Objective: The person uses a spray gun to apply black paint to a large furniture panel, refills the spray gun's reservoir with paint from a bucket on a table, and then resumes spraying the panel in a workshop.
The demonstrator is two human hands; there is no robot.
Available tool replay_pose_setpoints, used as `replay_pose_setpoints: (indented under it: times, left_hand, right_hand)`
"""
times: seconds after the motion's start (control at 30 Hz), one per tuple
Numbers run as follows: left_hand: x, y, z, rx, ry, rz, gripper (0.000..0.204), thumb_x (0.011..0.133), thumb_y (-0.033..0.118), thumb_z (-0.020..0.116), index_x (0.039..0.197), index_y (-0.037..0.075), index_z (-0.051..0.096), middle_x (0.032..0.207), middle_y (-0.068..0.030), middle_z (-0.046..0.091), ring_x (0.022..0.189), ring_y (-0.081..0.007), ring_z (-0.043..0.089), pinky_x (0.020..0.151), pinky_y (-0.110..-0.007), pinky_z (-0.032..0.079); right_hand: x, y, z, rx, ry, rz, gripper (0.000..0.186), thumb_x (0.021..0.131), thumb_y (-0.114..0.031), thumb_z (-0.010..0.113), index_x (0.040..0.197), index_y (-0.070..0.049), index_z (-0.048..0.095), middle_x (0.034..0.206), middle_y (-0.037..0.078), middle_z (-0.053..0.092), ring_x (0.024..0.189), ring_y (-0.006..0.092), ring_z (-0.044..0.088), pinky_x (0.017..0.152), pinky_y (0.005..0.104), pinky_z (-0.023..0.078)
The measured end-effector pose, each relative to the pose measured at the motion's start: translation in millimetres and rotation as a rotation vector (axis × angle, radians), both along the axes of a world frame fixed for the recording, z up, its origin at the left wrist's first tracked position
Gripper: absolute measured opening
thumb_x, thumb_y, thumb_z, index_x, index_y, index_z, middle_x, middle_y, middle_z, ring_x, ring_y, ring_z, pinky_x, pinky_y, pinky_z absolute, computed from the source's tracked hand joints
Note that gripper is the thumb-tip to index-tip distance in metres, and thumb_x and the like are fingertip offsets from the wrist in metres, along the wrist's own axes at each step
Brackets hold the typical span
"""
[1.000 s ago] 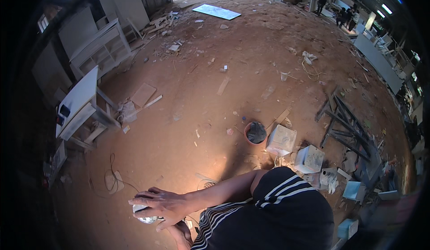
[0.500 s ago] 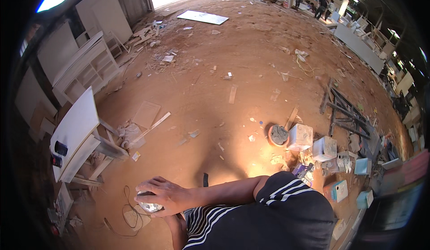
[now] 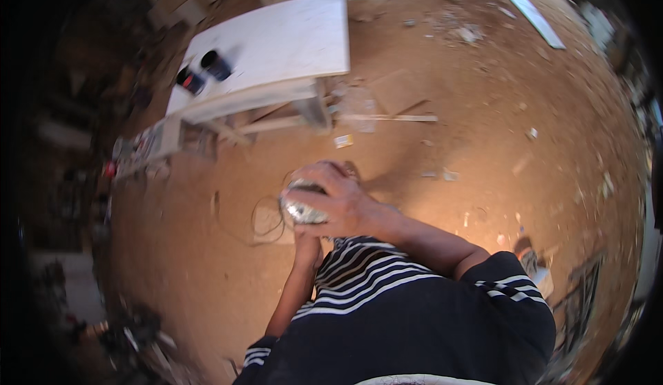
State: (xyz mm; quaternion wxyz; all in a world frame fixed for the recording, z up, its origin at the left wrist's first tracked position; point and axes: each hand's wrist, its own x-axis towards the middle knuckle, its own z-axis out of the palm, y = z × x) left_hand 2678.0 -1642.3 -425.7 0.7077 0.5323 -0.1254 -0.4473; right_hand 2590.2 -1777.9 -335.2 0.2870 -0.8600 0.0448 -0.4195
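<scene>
My right hand [image 3: 335, 198] has its fingers curved over a shiny silvery round object [image 3: 304, 211], gripping it near the middle of the view. My left hand [image 3: 308, 245] is underneath, close against the object; its fingers are hidden behind the right hand and the object, so its grip is unclear. A dark cord [image 3: 218, 212] loops on the dirt floor beside them, around a pale flat piece [image 3: 266, 233]. Both forearms come up from my dark, white-striped top.
Ahead stands a white-topped table [image 3: 276, 40] with two dark cans [image 3: 215, 65] at its left side. Scrap boards [image 3: 394, 117] lie by its legs, a pale panel [image 3: 528, 14] farther right. A dark metal frame [image 3: 580, 302] is at lower right, clutter along the left.
The view has swung left and down, bringing the white table to the top middle. My hands, still on the silvery object, now sit higher and more central in the picture.
</scene>
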Motion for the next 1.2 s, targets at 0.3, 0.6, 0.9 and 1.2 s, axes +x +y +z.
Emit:
replay_pose_setpoints:
  times: [0.3,0.6,0.9,1.2]
  left_hand:
    - [206.7,-81.5,19.1,0.149,0.088,0.426,0.067,0.084,-0.007,0.052,0.147,0.005,0.033,0.127,-0.0097,0.059,0.114,-0.0190,0.059,0.089,-0.029,0.050]
    - [416.0,-123.3,13.2,0.117,0.177,0.688,0.036,0.079,-0.003,0.057,0.112,0.010,0.053,0.087,0.0004,0.056,0.071,-0.0081,0.052,0.064,-0.026,0.044]
    - [625.1,-136.0,-28.4,0.211,0.084,0.681,0.028,0.079,-0.001,0.057,0.104,0.009,0.050,0.085,-0.0001,0.054,0.074,-0.0101,0.052,0.066,-0.026,0.042]
    - [703.5,-150.9,-85.8,0.249,0.141,0.618,0.031,0.080,0.000,0.059,0.107,0.009,0.047,0.090,-0.0011,0.052,0.078,-0.0107,0.049,0.069,-0.026,0.041]
  right_hand:
    - [256.1,-137.0,1.9,0.226,-0.177,0.389,0.056,0.080,-0.037,0.076,0.126,-0.005,0.064,0.128,0.020,0.056,0.118,0.0342,0.055,0.102,0.0468,0.041]
    - [476.2,-328.9,-189.2,0.009,0.626,-0.360,0.061,0.082,-0.038,0.075,0.133,-0.012,0.057,0.139,0.019,0.049,0.129,0.0352,0.045,0.105,0.0556,0.033]
    - [634.9,-190.7,-135.8,0.360,0.495,0.064,0.074,0.079,-0.015,0.077,0.144,-0.009,0.043,0.151,0.030,0.028,0.141,0.0498,0.026,0.114,0.0533,0.029]
    - [772.7,-217.9,-140.9,0.256,0.494,-0.269,0.114,0.069,-0.030,0.089,0.153,-0.005,0.017,0.146,0.044,0.022,0.139,0.0575,0.025,0.111,0.0574,0.031]
